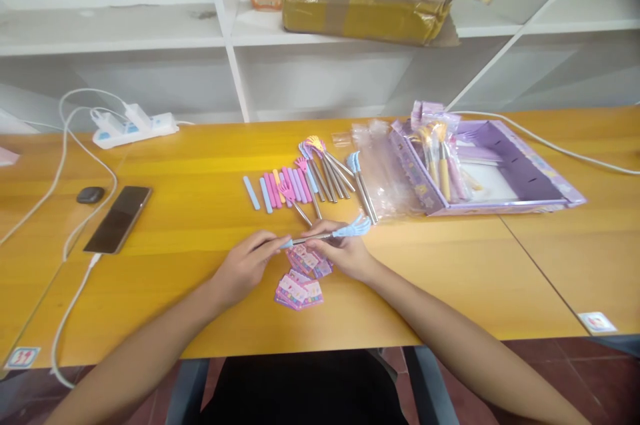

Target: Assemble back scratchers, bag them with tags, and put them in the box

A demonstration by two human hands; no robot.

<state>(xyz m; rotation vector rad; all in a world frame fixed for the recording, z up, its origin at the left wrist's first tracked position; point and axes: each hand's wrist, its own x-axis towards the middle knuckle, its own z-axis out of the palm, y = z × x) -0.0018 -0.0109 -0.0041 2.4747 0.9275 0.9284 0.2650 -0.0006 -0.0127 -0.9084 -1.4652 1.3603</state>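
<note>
My left hand [246, 264] and my right hand [341, 252] together hold one thin metal stick with a blue hand-shaped head [354, 228]. The left fingers pinch its blue handle end near the middle of the table; the right fingers grip the shaft below the head. Under my hands lies a small heap of pink printed cards [301, 283]. Just beyond are a row of loose pink, blue and purple sleeves [280, 188] and several more sticks with coloured hand-shaped heads [330, 172].
A purple box [505, 172] with packed sticks and clear plastic bags [380, 165] sits to the right. A phone [118, 218] on a cable, a small black object [91, 194] and a power strip [134, 126] lie left. White shelves with a cardboard parcel [375, 2] stand behind.
</note>
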